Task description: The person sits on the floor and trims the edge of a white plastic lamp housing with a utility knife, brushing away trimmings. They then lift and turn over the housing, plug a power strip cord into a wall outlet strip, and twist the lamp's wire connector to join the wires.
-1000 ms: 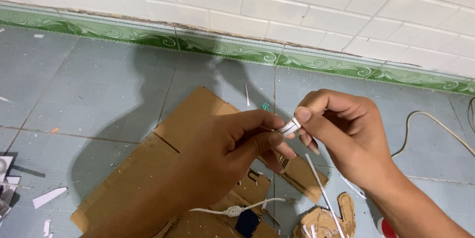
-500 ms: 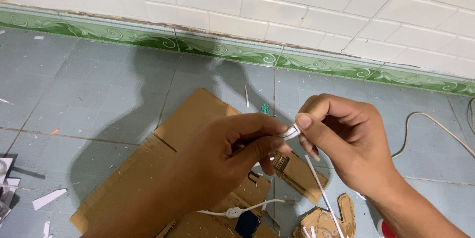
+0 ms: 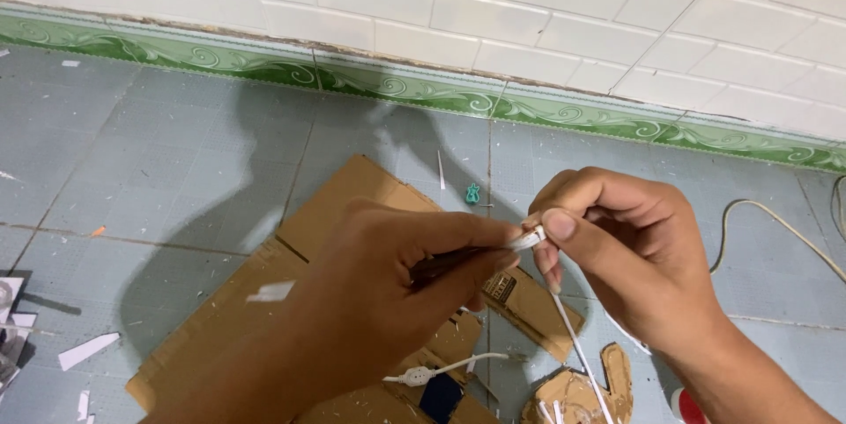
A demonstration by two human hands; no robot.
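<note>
My right hand (image 3: 617,256) pinches the end of a thin white wire (image 3: 577,349) between thumb and forefinger; the wire runs down toward the floor. My left hand (image 3: 388,292) grips a dark slim tool (image 3: 449,263) whose tip meets the wire's end at my right thumb. Both hands hover over a flat sheet of brown cardboard (image 3: 344,204) on the blue-grey tiled floor.
A white switch cord (image 3: 432,374) and a small dark blue piece (image 3: 439,396) lie on the cardboard. A cut cardboard shape (image 3: 595,389) lies lower right, a white cable (image 3: 775,226) at right. Paper scraps sit at left. A white tiled wall with green border (image 3: 414,93) runs behind.
Both hands have stayed joined at the wire's end, shifting only slightly; the left fingers have tightened on the tool.
</note>
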